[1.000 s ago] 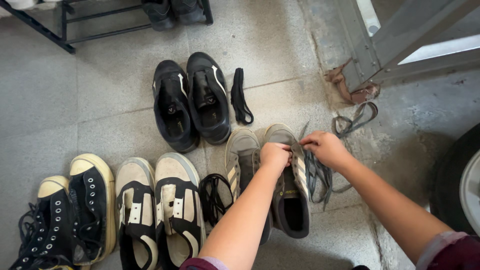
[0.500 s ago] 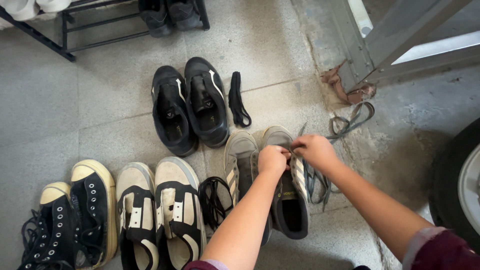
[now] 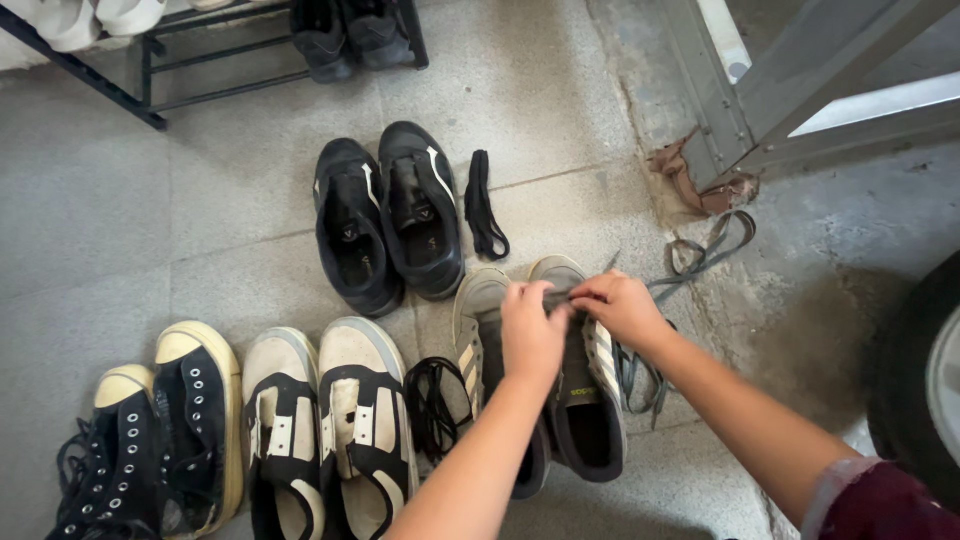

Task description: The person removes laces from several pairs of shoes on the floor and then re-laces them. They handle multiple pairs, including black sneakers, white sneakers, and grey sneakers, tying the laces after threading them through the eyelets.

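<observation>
A pair of grey sneakers with pale side stripes stands on the floor before me. My left hand (image 3: 531, 328) and my right hand (image 3: 618, 305) meet over the right grey sneaker (image 3: 590, 400), both pinching a grey shoelace (image 3: 640, 365) near its front eyelets. The lace hangs down the shoe's right side in loops onto the floor. The left grey sneaker (image 3: 478, 320) sits beside it, partly under my left forearm.
A black pair of shoes (image 3: 390, 225) with a loose black lace (image 3: 484, 205) lies beyond. A cream-and-black pair (image 3: 320, 425), a coiled black lace (image 3: 432, 405) and black high-tops (image 3: 150, 430) sit left. Another grey lace (image 3: 705, 250), a metal door frame (image 3: 720, 110), a tyre (image 3: 925, 380) and a shoe rack (image 3: 200, 60) surround.
My hands have drawn closer together over the toe end of the right grey sneaker, pulling the lace taut between them. The view shifted slightly.
</observation>
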